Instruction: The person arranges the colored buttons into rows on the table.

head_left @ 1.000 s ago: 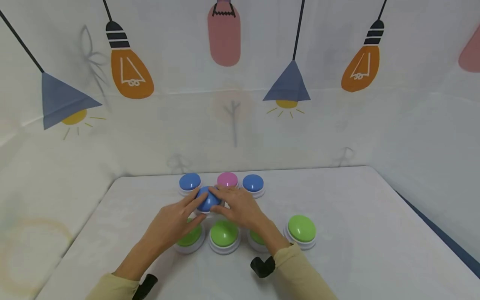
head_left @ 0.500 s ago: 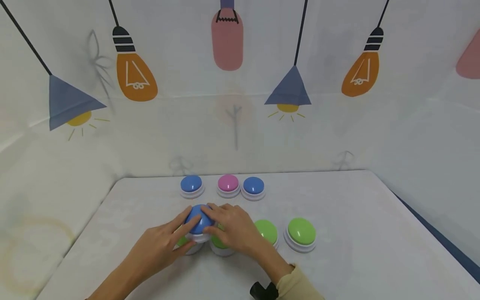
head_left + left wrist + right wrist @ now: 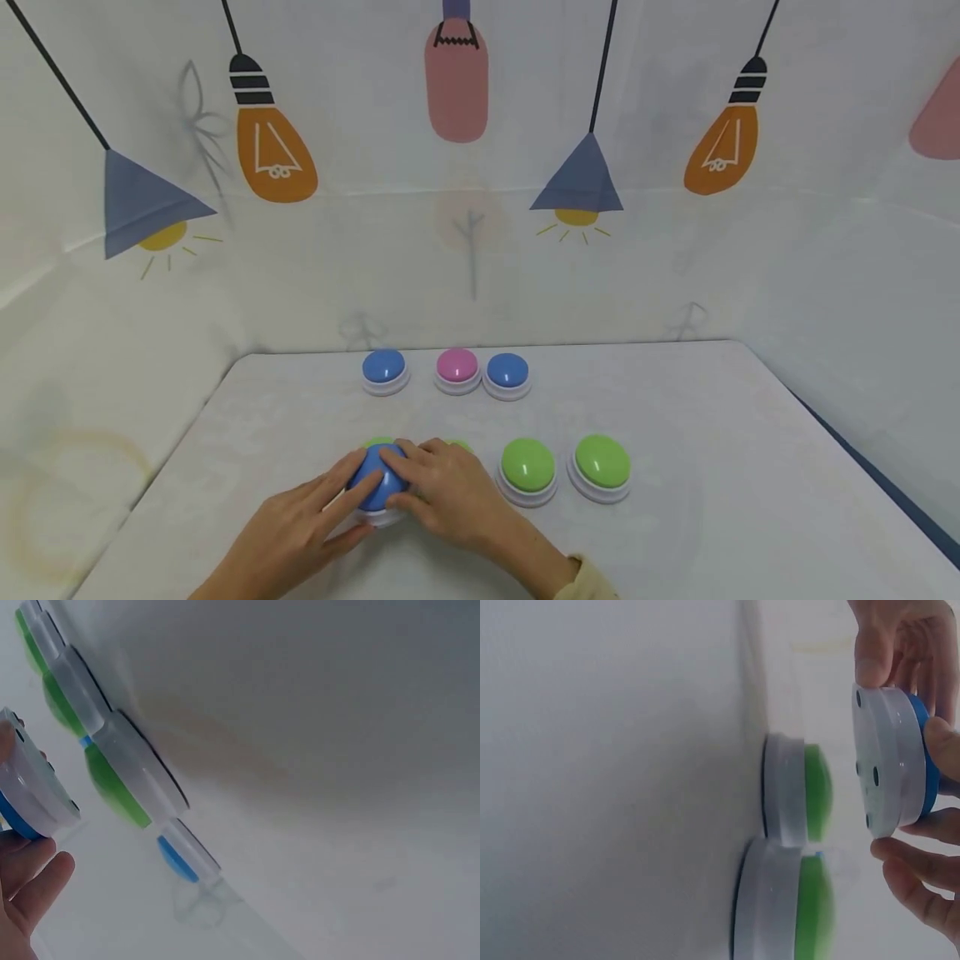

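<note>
Both hands hold one blue dome push button [image 3: 370, 493] with a round white base, at the near side of the front row. In the head view, my left hand [image 3: 288, 533] grips its left side, fingers on the dome and thumb low by the base. My right hand [image 3: 459, 500] grips the opposite side, partly covering the dome. The right wrist view shows the tilted white base [image 3: 889, 761] raised off the table, small dark spots on its underside. Two green buttons [image 3: 378, 441] behind the hands are mostly hidden in the head view.
Two more green buttons [image 3: 528, 465] stand to the right in the front row. Along the back edge are a blue button [image 3: 383, 366], a pink button [image 3: 457, 365] and another blue button [image 3: 507, 370]. Behind the white table [image 3: 697, 467] hangs a lamp-printed cloth [image 3: 360, 258].
Both hands have brought the blue button from near the back row toward the person and slightly left, over the front-row green buttons. The other buttons stay in place.
</note>
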Available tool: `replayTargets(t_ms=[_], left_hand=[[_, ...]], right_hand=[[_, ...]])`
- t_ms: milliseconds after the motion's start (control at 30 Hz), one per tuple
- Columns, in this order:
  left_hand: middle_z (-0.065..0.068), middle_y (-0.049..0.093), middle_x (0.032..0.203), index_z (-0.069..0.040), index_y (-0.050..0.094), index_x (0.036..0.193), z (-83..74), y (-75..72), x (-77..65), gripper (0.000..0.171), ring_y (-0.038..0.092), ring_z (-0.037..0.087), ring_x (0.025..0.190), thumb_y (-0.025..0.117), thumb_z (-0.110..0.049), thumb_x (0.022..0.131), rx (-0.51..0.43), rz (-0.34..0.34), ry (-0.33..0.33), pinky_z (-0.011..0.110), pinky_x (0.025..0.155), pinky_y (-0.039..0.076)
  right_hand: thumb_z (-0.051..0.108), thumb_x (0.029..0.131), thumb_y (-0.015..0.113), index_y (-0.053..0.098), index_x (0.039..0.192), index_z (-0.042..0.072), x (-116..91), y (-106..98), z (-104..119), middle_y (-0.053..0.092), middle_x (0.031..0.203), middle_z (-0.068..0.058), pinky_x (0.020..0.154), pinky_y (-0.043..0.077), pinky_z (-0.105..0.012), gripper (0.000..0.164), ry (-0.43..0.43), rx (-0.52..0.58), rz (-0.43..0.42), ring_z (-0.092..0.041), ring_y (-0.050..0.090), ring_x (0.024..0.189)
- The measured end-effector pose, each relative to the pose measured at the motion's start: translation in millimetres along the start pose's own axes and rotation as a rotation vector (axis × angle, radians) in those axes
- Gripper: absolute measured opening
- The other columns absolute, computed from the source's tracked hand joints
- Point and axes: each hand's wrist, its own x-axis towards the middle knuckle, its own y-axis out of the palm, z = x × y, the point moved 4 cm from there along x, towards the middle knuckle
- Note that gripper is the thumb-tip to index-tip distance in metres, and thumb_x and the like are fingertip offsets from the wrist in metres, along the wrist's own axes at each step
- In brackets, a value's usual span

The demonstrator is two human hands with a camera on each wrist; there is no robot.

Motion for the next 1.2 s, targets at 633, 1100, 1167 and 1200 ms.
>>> replayTargets(t_ms=[633, 1100, 1167, 1200], left_hand=[[0.01, 0.069, 0.124, -0.017, 0.069, 0.126, -13.4, -9.8, -39.3, 0.054, 0.071, 0.017, 0.094, 0.042, -0.056, 0.101, -0.016, 0.031, -0.004, 0.02, 0.067, 0.056], [0.01, 0.069, 0.124, -0.018, 0.069, 0.125, -13.6, -6.1, -45.4, 0.051, 0.072, 0.017, 0.096, 0.05, -0.056, 0.098, -0.098, 0.141, 0.002, 0.017, 0.064, 0.055], [0.011, 0.069, 0.122, -0.017, 0.07, 0.123, -13.3, -5.0, -45.7, 0.05, 0.072, 0.017, 0.094, 0.049, -0.056, 0.099, -0.107, 0.138, 0.011, 0.016, 0.062, 0.054], [0.011, 0.07, 0.121, -0.016, 0.07, 0.122, -13.7, -4.4, -45.8, 0.05, 0.072, 0.016, 0.093, 0.048, -0.055, 0.099, -0.112, 0.141, 0.017, 0.015, 0.062, 0.054]], right_hand=[[0.047, 0.094, 0.064, 0.056, 0.141, 0.016, -10.8, 19.3, 31.8, 0.062, 0.135, -0.003, 0.091, 0.051, -0.021, 0.058, -0.121, -0.038, 0.064, -0.011, 0.064, 0.109], [0.038, 0.095, 0.065, 0.052, 0.145, 0.018, -17.4, 28.8, 32.9, 0.058, 0.14, -0.002, 0.09, 0.051, -0.022, 0.056, -0.073, 0.034, 0.204, -0.009, 0.062, 0.113], [0.037, 0.094, 0.065, 0.052, 0.145, 0.019, -17.3, 30.2, 32.0, 0.059, 0.14, -0.001, 0.089, 0.051, -0.022, 0.055, -0.066, 0.043, 0.219, -0.008, 0.062, 0.112], [0.037, 0.094, 0.066, 0.053, 0.144, 0.019, -17.4, 30.7, 32.0, 0.06, 0.139, 0.0, 0.088, 0.052, -0.021, 0.054, -0.071, 0.043, 0.224, -0.007, 0.063, 0.11]])
